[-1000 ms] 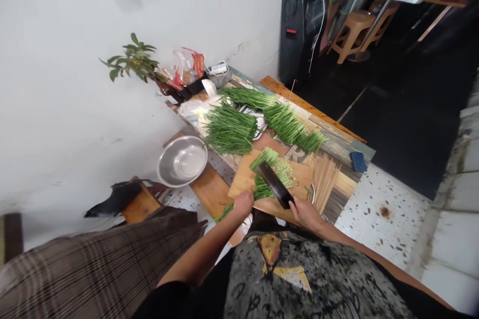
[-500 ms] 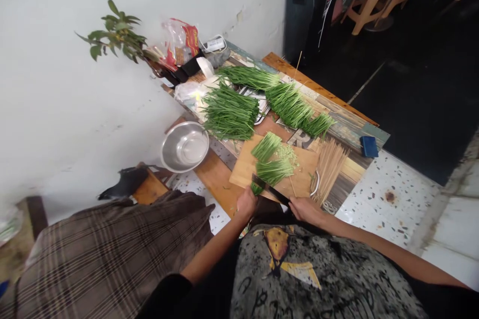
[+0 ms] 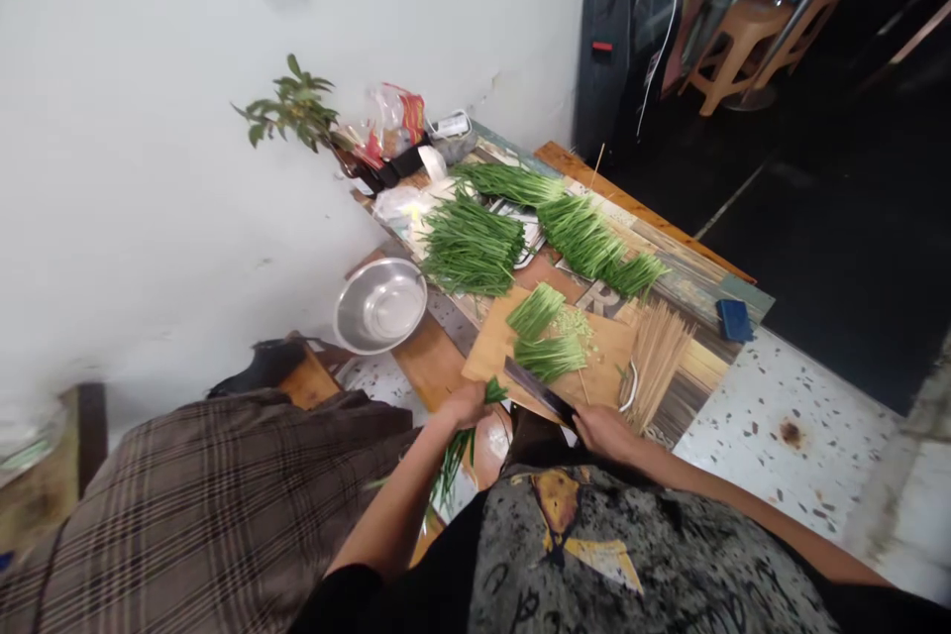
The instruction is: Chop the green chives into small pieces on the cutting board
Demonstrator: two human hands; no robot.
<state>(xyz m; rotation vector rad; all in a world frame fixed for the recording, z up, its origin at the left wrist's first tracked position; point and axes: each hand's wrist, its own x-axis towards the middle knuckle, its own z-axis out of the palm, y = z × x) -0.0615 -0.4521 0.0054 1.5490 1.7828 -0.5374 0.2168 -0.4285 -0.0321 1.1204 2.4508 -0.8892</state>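
At the cutting board's [image 3: 605, 357] near edge, the left hand [image 3: 465, 404] has pulled its gripped long green chives [image 3: 455, 451] back off the board; the right hand [image 3: 603, 431] stays closed around the cleaver [image 3: 541, 390].

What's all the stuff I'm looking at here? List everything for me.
chive piles: three, green, far part of the table
cut chives: two short bundles, green, on the cutting board
cutting board: one, tan wood, near edge of the table
skewers: one fanned bunch, pale, right of the board
bowl: one, silver, left of the board
sponge: one, blue, table's right corner
plant: one, green, by the wall
speaker: one, black, behind the table
stool: one, tan, far right
knife: one, dark blade, over the board
left hand: holds uncut chives
right hand: grips the knife
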